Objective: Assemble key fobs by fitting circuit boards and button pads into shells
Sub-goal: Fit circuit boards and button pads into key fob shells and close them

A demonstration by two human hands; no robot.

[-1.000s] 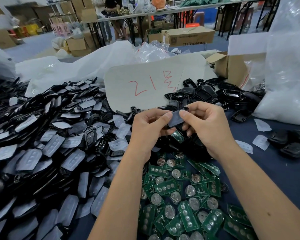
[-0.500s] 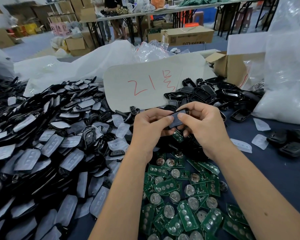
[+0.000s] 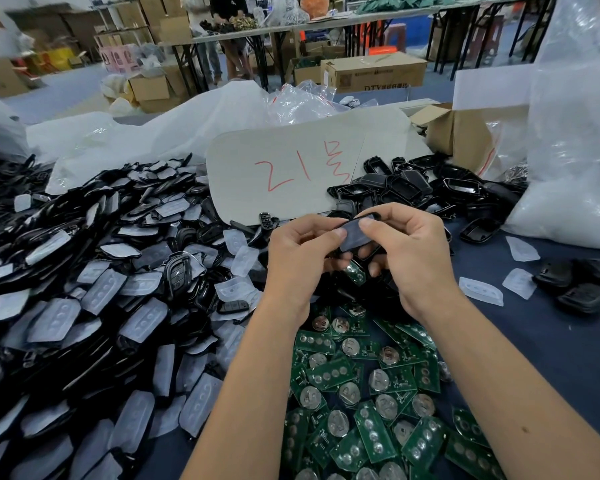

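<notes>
The key fob shell point(image 3: 355, 233) sits raised above the bench point(image 3: 551, 341) at centre, pinched between both hands. A black shell-and-pad heap point(image 3: 84, 289) crowds the left edge; left hand point(image 3: 302, 254) fingers curl on it, right hand point(image 3: 413, 258) likewise, green circuit boards point(image 3: 361, 393) below, bare blue cloth rightward.

Blue table point(image 3: 551, 341); green circuit boards point(image 3: 361, 403); black shells point(image 3: 84, 271); button pads point(image 3: 480, 291).
</notes>
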